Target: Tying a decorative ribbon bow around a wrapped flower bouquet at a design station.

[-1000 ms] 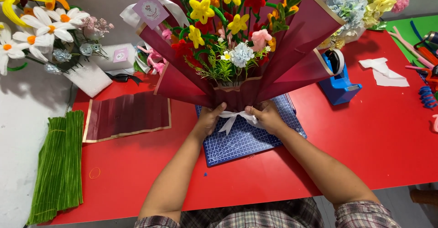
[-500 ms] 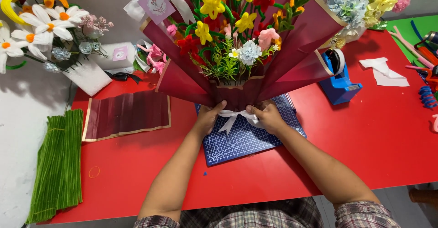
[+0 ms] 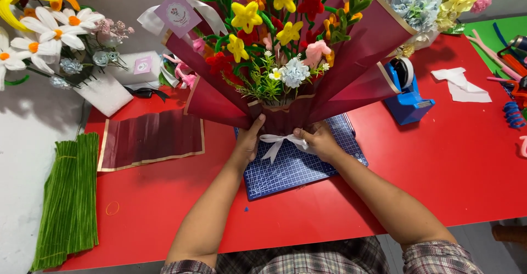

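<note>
Bouquet [image 3: 285, 60], maroon paper wrap, upright over blue cutting mat [image 3: 296, 164] on red desk [image 3: 439, 159]; left hand [image 3: 248, 142] and right hand [image 3: 321, 142] fingers closed round its ribboned neck; likely light, crushable; hold low at the neck

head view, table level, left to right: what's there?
Green stem bundle → maroon wrapping sheet → left hand → white ribbon bow → right hand → blue tape dispenser → white paper scraps.
</note>
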